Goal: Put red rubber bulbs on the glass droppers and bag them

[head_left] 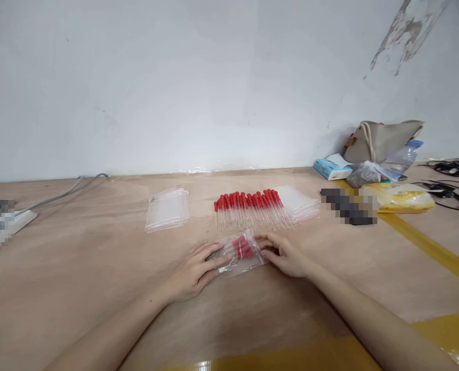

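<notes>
A clear plastic zip bag (235, 266) lies on the table between my hands. Inside it are several droppers with red rubber bulbs (241, 248), the bulbs toward the bag's right end. My left hand (196, 270) rests with fingers stretched out over the bag's left part. At the right end, my right hand (287, 256) has its curled fingers and thumb on the bag's edge. Just beyond the bag, a row of clear droppers (248, 211) with red bulbs lies side by side, bulbs pointing toward the wall.
Flat clear bags lie in a stack (167, 208) at left; more bags (301, 203) lie right of the droppers. Farther right are a dark blurred object (349, 206), a yellow pack (405, 198), a blue tissue box (332, 167), a grey bag (386, 141) and black cables (453, 167).
</notes>
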The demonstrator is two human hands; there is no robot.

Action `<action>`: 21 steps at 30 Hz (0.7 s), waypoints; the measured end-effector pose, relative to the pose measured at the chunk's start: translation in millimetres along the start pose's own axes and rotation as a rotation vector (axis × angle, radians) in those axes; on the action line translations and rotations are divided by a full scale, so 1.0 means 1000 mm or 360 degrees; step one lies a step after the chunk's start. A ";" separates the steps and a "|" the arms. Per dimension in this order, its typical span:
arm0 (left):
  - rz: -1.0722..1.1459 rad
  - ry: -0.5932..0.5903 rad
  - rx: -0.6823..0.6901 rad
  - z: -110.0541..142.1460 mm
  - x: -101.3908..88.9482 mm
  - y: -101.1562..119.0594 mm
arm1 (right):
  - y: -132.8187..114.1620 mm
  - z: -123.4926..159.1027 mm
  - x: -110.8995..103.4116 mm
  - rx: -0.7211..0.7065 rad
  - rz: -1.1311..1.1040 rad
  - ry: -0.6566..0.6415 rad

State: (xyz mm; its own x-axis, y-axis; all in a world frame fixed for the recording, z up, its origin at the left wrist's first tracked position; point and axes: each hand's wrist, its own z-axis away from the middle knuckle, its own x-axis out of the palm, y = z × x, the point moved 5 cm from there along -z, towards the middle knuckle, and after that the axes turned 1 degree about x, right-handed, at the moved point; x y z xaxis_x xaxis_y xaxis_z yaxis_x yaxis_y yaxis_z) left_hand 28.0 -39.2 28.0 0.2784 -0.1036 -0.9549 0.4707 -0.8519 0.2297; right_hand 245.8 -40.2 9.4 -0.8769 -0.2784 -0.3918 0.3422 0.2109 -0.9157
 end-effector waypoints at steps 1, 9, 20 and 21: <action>0.0002 0.0004 0.0010 0.000 0.000 0.000 | 0.000 0.000 -0.001 0.0002 -0.0020 -0.0028; 0.0020 0.0058 0.0040 -0.001 -0.002 0.003 | 0.011 -0.044 -0.041 0.0175 0.0400 0.0549; -0.0035 0.0048 0.0054 -0.001 -0.003 0.003 | -0.002 -0.125 -0.031 0.0445 0.0864 0.1016; -0.0034 0.0047 0.0052 -0.001 -0.003 0.003 | -0.001 -0.127 -0.031 0.0461 0.0864 0.1011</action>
State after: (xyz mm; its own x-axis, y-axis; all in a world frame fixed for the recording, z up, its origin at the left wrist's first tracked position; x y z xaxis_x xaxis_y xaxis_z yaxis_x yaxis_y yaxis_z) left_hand 29.4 -41.4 31.5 0.2932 -0.0704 -0.9535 0.4496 -0.8700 0.2025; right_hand 229.8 87.7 34.2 -0.5609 0.3823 -0.7343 0.7625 -0.1070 -0.6381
